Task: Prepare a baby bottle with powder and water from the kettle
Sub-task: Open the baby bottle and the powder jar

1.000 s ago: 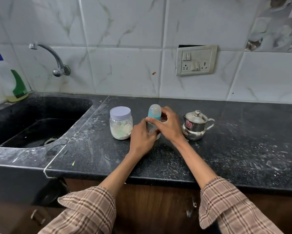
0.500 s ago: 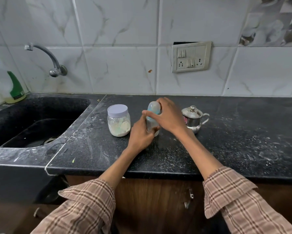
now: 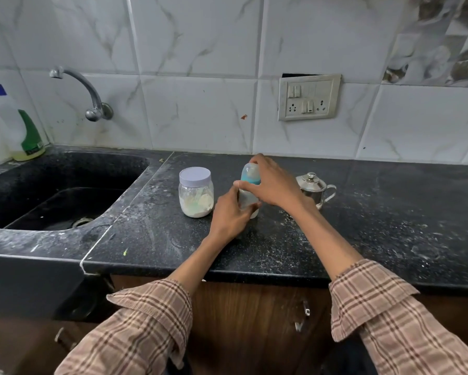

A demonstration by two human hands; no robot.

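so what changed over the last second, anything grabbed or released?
Little. The right hand slid from the side of the baby bottle up over its blue collar and cap. The left hand keeps gripping the bottle body. Nothing released. The bottle stands upright on the counter; powder jar and kettle unmoved, lids on.

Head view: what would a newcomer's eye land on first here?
Both hands meet on the baby bottle standing mid-counter: the left hand wraps its body while the right hand grips the teal cap end. The powder jar with its lilac lid stands just to its left, the small steel kettle to its right, partly behind the right wrist. The black counter is dusted with white powder.
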